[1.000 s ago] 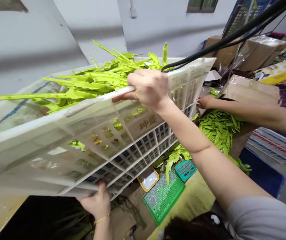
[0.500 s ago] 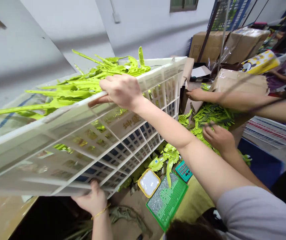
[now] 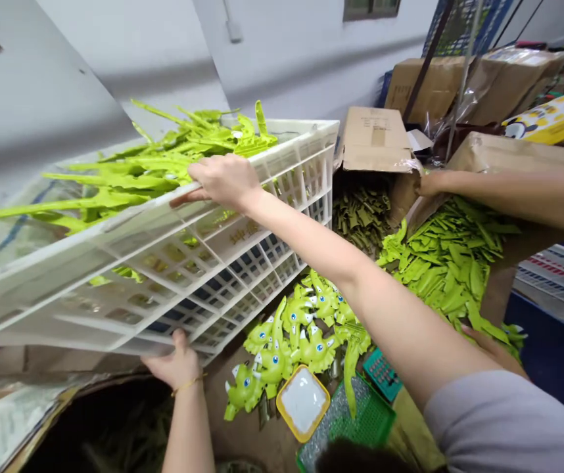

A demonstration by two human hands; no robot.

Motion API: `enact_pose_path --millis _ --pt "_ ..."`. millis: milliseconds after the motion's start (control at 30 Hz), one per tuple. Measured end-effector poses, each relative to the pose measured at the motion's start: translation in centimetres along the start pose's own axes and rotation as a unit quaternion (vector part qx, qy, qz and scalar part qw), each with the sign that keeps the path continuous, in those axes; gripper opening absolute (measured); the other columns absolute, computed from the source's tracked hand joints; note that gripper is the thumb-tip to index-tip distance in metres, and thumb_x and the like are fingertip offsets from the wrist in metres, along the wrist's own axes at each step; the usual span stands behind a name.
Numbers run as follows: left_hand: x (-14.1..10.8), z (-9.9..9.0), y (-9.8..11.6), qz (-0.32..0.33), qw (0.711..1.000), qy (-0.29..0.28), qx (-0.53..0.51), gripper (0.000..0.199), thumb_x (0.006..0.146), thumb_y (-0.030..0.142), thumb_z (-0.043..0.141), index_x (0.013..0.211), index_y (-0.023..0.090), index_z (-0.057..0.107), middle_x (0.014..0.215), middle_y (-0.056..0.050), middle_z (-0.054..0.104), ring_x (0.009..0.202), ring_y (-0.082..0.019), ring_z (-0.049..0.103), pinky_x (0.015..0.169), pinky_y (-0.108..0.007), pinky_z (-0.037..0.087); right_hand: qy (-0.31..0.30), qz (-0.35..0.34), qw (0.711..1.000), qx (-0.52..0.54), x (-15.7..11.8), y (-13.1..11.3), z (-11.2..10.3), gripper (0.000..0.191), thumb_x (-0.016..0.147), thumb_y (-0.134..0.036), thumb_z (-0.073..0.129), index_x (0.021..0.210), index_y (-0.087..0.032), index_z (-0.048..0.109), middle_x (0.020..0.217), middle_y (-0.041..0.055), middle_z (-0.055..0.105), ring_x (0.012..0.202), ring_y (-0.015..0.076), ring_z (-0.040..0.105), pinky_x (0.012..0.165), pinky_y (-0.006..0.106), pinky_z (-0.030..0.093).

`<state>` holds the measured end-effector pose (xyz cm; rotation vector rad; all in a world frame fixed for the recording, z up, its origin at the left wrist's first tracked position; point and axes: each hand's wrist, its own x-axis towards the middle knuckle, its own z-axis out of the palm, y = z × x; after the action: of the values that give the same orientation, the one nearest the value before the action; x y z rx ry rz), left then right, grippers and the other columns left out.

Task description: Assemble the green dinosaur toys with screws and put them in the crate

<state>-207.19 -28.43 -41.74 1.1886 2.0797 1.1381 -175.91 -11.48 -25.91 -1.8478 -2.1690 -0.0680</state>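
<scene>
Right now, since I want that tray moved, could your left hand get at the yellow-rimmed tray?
Probably not without letting go: the left hand is gripping the lower edge of the white plastic crate, and green toy dinosaurs lie between it and the yellow-rimmed tray.

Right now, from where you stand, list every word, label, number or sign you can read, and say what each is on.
"坤盛", two gold-looking Chinese characters, slightly blurred, my best reading: on the side of the white plastic crate.
Marks on the brown cardboard carton flap: too small to read.
Yellow printed box: print too small to read.
Red and blue printed rows on the striped package: too small to read.
</scene>
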Motion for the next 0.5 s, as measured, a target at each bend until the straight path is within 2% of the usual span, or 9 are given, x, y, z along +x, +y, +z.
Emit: enact_pose_path --millis 100,167,233,300,333,400,467,500 --pt "2.2 0.8 -1.0 -0.011 1.000 0.016 0.014 0.068 0.066 0.042 0.067 0.120 0.008 0.044 0.129 -0.023 0.057 0.118 -0.029 0.058 0.105 -0.045 0.043 0.058 0.002 0.998 -0.002 1.4 -0.7 2.1 0.088 0.084 -0.074 -0.006 0.069 -0.019 0.061 0.077 0.0020 0.066 0.085 0.0122 0.061 0.068 0.027 0.039" --pt "3.8 1.2 -1.4 -0.015 0.999 0.027 0.033 0.068 0.067 0.042 0.066 0.120 0.006 0.045 0.128 -0.022 0.058 0.117 -0.029 0.059 0.105 -0.043 0.044 0.069 0.004 0.998 -0.007 2.6 -1.2 2.8 0.084 0.081 -0.073 -0.010 0.052 -0.016 0.043 0.057 -0.0029 0.050 0.082 0.0099 0.060 0.068 0.024 0.039" --pt "5.2 1.6 -1.6 -0.018 0.998 0.030 0.052 0.067 0.069 0.041 0.063 0.121 0.004 0.044 0.127 -0.022 0.058 0.118 -0.029 0.058 0.105 -0.042 0.044 0.059 0.000 0.998 -0.009 3.6 -1.7 3.2 0.075 0.077 -0.065 -0.019 0.050 -0.016 0.029 0.050 -0.0063 0.030 0.082 0.0073 0.059 0.070 0.021 0.039" --pt "5.8 1.9 -1.6 -0.022 0.997 0.025 0.067 0.064 0.070 0.040 0.061 0.121 0.003 0.046 0.127 -0.023 0.058 0.118 -0.031 0.058 0.105 -0.044 0.044 0.055 -0.012 0.998 -0.004 4.1 -2.3 3.9 0.071 0.076 -0.059 -0.024 0.052 -0.017 0.029 0.049 -0.0072 0.025 0.084 0.0051 0.060 0.073 0.018 0.040" --pt "5.7 1.8 -1.3 -0.029 0.997 0.023 0.074 0.064 0.070 0.040 0.061 0.120 0.002 0.047 0.126 -0.025 0.057 0.118 -0.034 0.058 0.105 -0.047 0.043 0.057 -0.018 0.998 0.002 4.2 -2.5 4.3 0.073 0.078 -0.059 -0.021 0.055 -0.017 0.034 0.049 -0.0076 0.028 0.086 0.0044 0.060 0.075 0.017 0.041" --pt "5.1 1.5 0.0 -0.036 0.992 0.047 0.107 0.072 0.066 0.040 0.063 0.123 -0.001 0.045 0.130 -0.029 0.052 0.125 -0.041 0.051 0.110 -0.053 0.036 0.052 -0.022 0.998 0.024 4.1 -3.1 5.5 0.075 0.085 -0.066 -0.004 0.065 -0.016 0.049 0.057 -0.0082 0.046 0.091 0.0044 0.062 0.077 0.014 0.042" --pt "4.1 1.1 3.0 0.028 0.979 0.099 0.176 0.086 0.066 0.043 0.063 0.134 -0.001 0.035 0.143 -0.030 0.039 0.138 -0.043 0.034 0.117 -0.055 0.022 0.032 -0.023 0.998 0.054 3.7 -3.6 6.7 0.071 0.086 -0.073 0.020 0.084 -0.014 0.060 0.078 -0.0071 0.063 0.097 0.0068 0.063 0.079 0.013 0.044" --pt "3.8 1.0 5.2 0.094 0.965 0.110 0.221 0.092 0.069 0.047 0.061 0.142 0.002 0.026 0.150 -0.027 0.029 0.144 -0.040 0.023 0.120 -0.052 0.014 0.019 -0.023 0.997 0.067 3.5 -3.9 7.2 0.070 0.084 -0.075 0.028 0.093 -0.014 0.062 0.089 -0.0063 0.066 0.101 0.0085 0.063 0.082 0.014 0.046"
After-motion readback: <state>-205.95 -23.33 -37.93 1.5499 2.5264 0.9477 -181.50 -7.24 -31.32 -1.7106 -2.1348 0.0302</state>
